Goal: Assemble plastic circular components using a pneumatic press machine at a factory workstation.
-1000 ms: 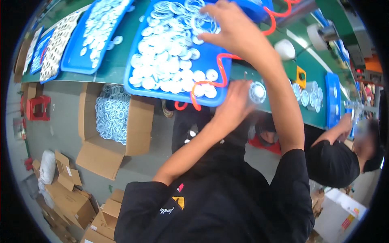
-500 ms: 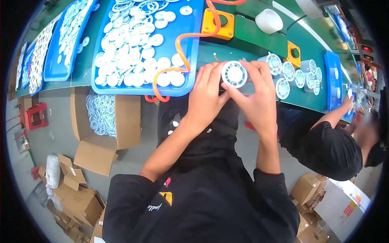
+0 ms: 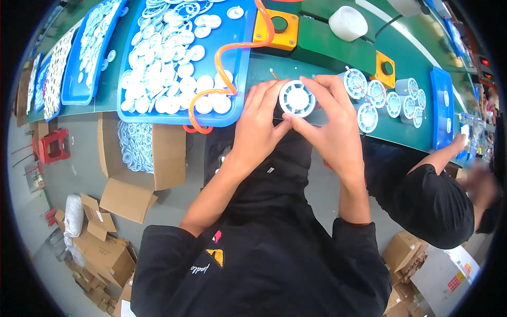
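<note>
A white round plastic part with a slotted face is held between my two hands at the table's near edge. My left hand closes on its left side, with the fingers partly hidden behind it. On the other side, my right hand grips the rim with curved fingers, its thumb at the lower edge. A short thin wire sticks up just beyond my left fingertips. Right of my right hand stand several similar slotted white parts, some with thin wires.
A blue tray heaped with white discs lies on the left, crossed by an orange coiled hose. Yellow button boxes flank a green block carrying a white cup-shaped piece. A co-worker's arm reaches in at right.
The slotted part and both hands have shifted slightly left in the picture, and the whole view has moved a little. Both hands keep their hold.
</note>
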The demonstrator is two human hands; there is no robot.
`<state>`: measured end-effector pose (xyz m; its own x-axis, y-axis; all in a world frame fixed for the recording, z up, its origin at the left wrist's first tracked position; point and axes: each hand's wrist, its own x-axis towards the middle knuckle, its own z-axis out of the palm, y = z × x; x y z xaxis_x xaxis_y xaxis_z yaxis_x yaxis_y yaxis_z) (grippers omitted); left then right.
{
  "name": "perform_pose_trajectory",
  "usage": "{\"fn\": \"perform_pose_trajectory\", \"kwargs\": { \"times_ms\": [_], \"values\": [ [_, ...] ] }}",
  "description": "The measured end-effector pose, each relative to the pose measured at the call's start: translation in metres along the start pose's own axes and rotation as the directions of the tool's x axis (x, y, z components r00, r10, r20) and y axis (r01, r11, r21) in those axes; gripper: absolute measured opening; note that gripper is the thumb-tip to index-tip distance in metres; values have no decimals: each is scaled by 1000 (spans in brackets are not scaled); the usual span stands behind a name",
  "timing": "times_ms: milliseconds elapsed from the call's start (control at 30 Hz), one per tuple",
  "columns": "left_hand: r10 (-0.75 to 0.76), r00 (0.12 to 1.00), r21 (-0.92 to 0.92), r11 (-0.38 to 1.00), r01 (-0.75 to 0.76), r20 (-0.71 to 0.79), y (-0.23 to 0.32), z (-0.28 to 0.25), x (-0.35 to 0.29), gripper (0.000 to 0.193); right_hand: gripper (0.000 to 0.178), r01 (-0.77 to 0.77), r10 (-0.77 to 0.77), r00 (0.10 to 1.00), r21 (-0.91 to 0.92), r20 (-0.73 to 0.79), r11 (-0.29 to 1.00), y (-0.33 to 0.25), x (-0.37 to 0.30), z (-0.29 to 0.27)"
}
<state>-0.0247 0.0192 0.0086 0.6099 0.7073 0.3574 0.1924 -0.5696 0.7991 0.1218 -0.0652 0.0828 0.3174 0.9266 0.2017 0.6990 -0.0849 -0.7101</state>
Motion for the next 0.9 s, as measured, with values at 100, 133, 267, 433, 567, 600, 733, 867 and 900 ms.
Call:
{"fn": "perform_pose_trajectory", "kwargs": {
  "times_ms": [100,133,267,433,567,600,733,867,900],
  "values": [
    [-5,1000,10,1000,5,2,0,2,-1,75,59,-15,15,1000,-7,10,1000,-2,2,-3],
    [-4,1000,17,1000,4,-6,1,3,-1,77,59,-13,13,1000,-4,13,1000,-2,1,-1],
    [-81,987,-119,991,65,-139,19,17,-11,82,62,-123,123,992,137,8,983,3,-5,14],
    [-69,978,-145,989,41,-198,29,24,-4,75,57,-209,225,973,217,-50,954,3,-12,15],
    [124,969,-129,980,-154,-212,49,18,35,71,56,-142,214,952,303,-219,942,-12,4,-13],
    [215,954,-146,958,-248,-209,52,19,59,70,56,-110,223,926,350,-304,930,-17,13,-22],
    [345,916,-235,891,-389,-206,58,52,160,64,52,-48,122,862,159,-492,986,4,75,-68],
    [306,933,-174,925,-339,-190,36,67,185,69,49,-32,84,913,137,-399,990,40,108,-81],
    [273,939,-186,932,-312,-207,36,64,176,70,50,-1,70,921,178,-383,984,37,105,-78]
  ]
}}
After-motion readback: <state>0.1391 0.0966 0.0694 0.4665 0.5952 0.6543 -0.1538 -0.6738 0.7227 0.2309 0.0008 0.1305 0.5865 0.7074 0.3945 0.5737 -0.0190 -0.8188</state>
